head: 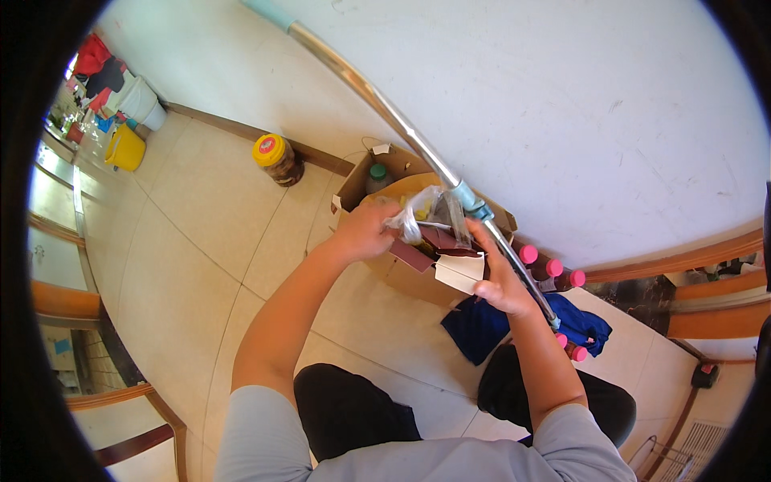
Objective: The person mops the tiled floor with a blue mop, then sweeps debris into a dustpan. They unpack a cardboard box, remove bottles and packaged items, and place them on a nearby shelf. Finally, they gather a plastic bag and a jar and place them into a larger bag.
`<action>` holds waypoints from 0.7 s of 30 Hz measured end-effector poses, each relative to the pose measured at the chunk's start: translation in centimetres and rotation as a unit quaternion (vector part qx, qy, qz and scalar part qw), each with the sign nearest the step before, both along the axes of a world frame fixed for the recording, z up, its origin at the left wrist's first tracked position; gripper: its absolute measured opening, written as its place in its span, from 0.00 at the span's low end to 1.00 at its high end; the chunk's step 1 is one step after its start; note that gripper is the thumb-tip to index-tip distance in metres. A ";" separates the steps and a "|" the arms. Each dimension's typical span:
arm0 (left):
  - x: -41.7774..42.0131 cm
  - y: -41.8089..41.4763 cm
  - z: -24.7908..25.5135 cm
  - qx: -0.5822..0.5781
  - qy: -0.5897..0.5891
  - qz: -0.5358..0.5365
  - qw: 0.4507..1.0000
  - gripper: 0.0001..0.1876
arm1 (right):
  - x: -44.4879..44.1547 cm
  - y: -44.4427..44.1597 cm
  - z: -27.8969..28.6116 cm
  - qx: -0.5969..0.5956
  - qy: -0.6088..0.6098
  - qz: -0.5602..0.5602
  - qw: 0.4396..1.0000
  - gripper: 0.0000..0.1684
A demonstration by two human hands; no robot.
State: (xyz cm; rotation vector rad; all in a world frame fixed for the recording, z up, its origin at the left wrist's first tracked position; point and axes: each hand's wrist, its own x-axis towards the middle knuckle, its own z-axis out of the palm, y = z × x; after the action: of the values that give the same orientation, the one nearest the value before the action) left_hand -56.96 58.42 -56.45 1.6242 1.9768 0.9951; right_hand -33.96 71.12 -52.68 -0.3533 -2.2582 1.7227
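My left hand point(368, 228) pinches the twisted end of a clear plastic bag point(412, 224). The bag stretches across to the mouth of a small maroon carton point(412, 256), whose flaps stand open. Along the carton's right side my right hand point(500, 280) is wrapped, thumb by its cream flap point(458, 272) and fingers on the far side. What lies inside the carton is mostly hidden. Both hands are above a large cardboard box point(355, 184), which holds a bottle with a green cap point(377, 175) and a large piece of tan paper or card point(415, 182).
A metal pole point(385, 108) leans diagonally past the box, close to my right hand. Several pink-capped bottles point(551, 268) and a dark blue cloth point(476, 328) lie to the right. A yellow-lidded jar point(278, 159) stands by the wall; a yellow bucket point(126, 147) is farther left.
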 end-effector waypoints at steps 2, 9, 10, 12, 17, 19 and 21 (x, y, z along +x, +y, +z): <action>1.0 -1.0 -0.5 -0.029 0.026 -0.010 0.999 0.17 | -0.4 -0.3 0.5 0.076 0.037 -0.032 0.996 0.58; 3.9 -2.6 1.5 -0.072 0.032 -0.056 0.995 0.21 | -0.8 0.2 1.3 0.115 -0.030 0.071 0.990 0.36; 3.7 -2.8 2.0 -0.051 0.053 -0.068 0.995 0.22 | -0.9 -0.1 1.6 0.078 -0.020 0.043 0.996 0.27; 2.7 -3.3 3.6 -0.052 -0.026 -0.090 0.994 0.23 | -1.1 0.3 1.7 0.150 -0.023 0.044 0.987 0.27; -9.9 -5.9 -1.1 0.142 -0.482 0.032 0.864 0.25 | -1.0 -0.7 2.2 0.199 -0.020 0.008 0.980 0.25; -13.0 -5.2 -4.9 0.187 -0.389 0.170 0.886 0.24 | -1.0 -0.7 1.9 0.204 -0.015 0.002 0.979 0.25; -12.7 -2.8 -6.8 0.077 -0.145 0.336 0.928 0.21 | -0.7 -0.5 1.7 0.206 -0.021 -0.009 0.978 0.25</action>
State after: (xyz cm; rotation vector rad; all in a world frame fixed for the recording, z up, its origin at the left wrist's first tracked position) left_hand -69.71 55.59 -63.26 0.7728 2.3188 1.5594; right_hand -34.68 70.62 -50.93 -0.3185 -2.5534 1.2016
